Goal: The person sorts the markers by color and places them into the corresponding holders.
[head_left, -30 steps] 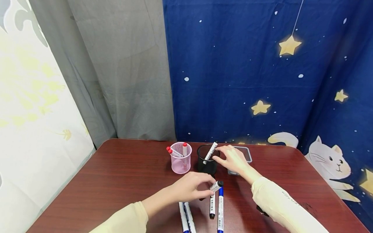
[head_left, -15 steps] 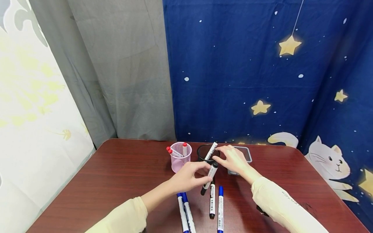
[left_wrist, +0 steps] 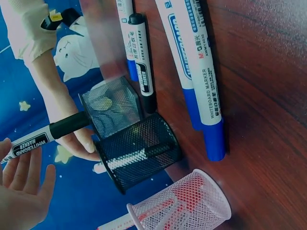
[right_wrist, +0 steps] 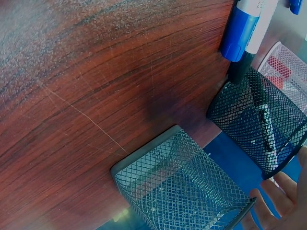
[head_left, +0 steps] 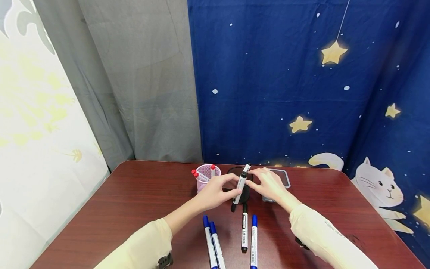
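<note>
- Head view: left fingers (head_left: 233, 193) pinched a tilted marker (head_left: 240, 184).
- Right fingers (head_left: 254, 185), loosely parted, touched the black cup (left_wrist: 139, 143) beside them.
- Clean entry seemingly wanted the marker higher.

Left hand (left_wrist: 23, 196) pokes in from the left edge, pinching a black-capped whiteboard marker (left_wrist: 31, 143), cap aimed toward the mesh stuff. Behind that cap there's the right hand (left_wrist: 74, 142), fingertips right by the rim of a black mesh cup (left_wrist: 134, 175) with a white-bodied pen (left_wrist: 99, 167) in it. Grey mesh box (left_wrist: 108, 103) just beside it, pink mesh cup (left_wrist: 218, 201) on the other side with red markers (left_wrist: 117, 223), can't really count them through the mesh. Two blue-capped markers (left_wrist: 207, 81) lie together on the wood table (left_wrist: 264, 143), plus a smaller black-capped one (left_wrist: 142, 60). Blue curtain (left_wrist: 14, 86) in back, with a white cat (left_wrist: 74, 56) on it.
</note>
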A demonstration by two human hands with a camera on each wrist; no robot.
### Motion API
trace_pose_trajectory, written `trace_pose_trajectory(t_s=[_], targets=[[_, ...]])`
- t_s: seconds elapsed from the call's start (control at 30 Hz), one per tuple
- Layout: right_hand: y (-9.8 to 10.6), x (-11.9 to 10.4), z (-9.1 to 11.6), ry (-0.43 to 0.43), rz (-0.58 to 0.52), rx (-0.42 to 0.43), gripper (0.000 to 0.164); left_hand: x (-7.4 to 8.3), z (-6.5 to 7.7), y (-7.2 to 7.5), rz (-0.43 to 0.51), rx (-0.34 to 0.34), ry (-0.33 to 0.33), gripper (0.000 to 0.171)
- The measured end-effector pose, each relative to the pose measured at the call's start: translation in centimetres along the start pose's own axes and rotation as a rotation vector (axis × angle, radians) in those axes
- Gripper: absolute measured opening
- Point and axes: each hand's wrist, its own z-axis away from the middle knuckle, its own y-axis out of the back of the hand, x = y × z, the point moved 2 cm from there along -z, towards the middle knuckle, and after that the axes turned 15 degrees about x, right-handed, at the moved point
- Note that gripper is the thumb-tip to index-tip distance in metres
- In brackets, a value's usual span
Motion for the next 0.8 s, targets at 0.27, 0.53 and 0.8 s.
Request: trace_pose_trajectory(t_s=[0.27,0.53,0.8], targets=[[-0.2,0.1,0.0,0.011,-0.006,0.015,0.037,-0.3,-1.1,-0.1,-0.005,0.019,0.036,0.017],[0.0,-0.1,0.0,0.013,0.001,0.016,0.040,0.5,-2.4,0.3,-0.008,0.035,0.054,0.017],[0.0,-0.1,0.0,-0.001,-0.005,0.002,0.039,-0.7,-3.9,0.4,-0.050,0.094,0.063,0.016]])
